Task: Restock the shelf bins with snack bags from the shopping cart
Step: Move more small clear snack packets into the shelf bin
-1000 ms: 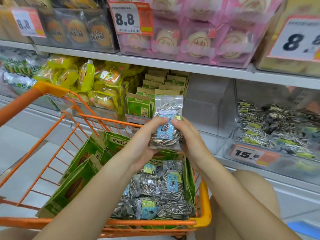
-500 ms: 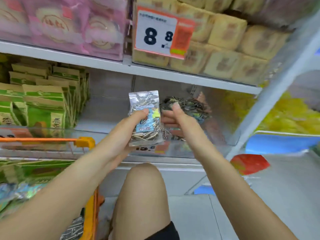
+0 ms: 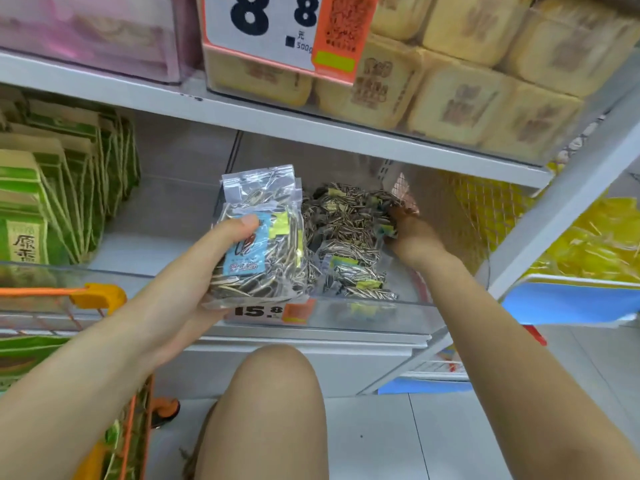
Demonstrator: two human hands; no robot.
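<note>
The left hand (image 3: 207,271) holds a clear bag of sunflower seeds (image 3: 258,237) upright just in front of the clear shelf bin (image 3: 363,317), its thumb pressed on the blue label and the other fingers curled behind, so they are clamped on the bag's lower half. The right hand (image 3: 407,230) reaches deep into the bin, at the far right of the pile of seed bags (image 3: 346,237) already lying there; its fingers are buried among the bags, and whether they pinch one or only push cannot be told.

The bag looks light and soft, the loose seeds shifting inside a slick, crinkly film, so it would likely sag or slide if taken by one corner. A broad grip across the filled middle, as now, seems safest. The orange shopping cart (image 3: 97,296) stands left of the bin, beside the green packets (image 3: 52,188).
</note>
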